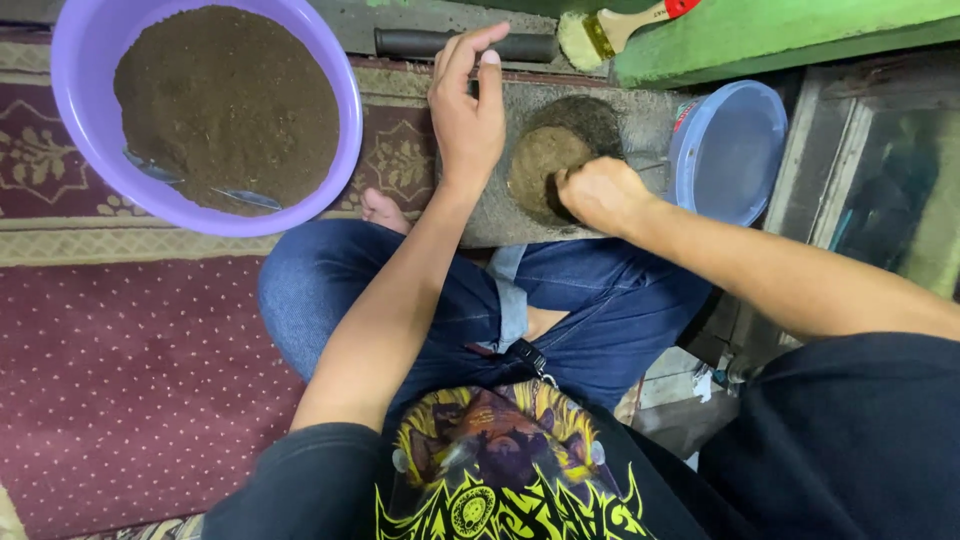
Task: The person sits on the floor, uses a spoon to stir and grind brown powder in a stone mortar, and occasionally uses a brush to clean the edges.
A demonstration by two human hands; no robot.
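I sit cross-legged on a carpet with a grey stone slab (640,125) in front of my knees. On it lies a round lump of brown paste (540,165) beside darker material. My right hand (600,192) is a closed fist pressing on the lump's right side; whether it grips anything is hidden. My left hand (466,105) rests flat on the slab's left part, fingers extended, holding nothing. A dark cylindrical roller (420,43) lies just beyond the slab.
A large purple basin (80,110) filled with brown powder stands at the upper left on the maroon carpet (130,380). A bluish plastic container (730,150) sits right of the slab. A paintbrush (610,28) lies on a green ledge (780,35) at the top.
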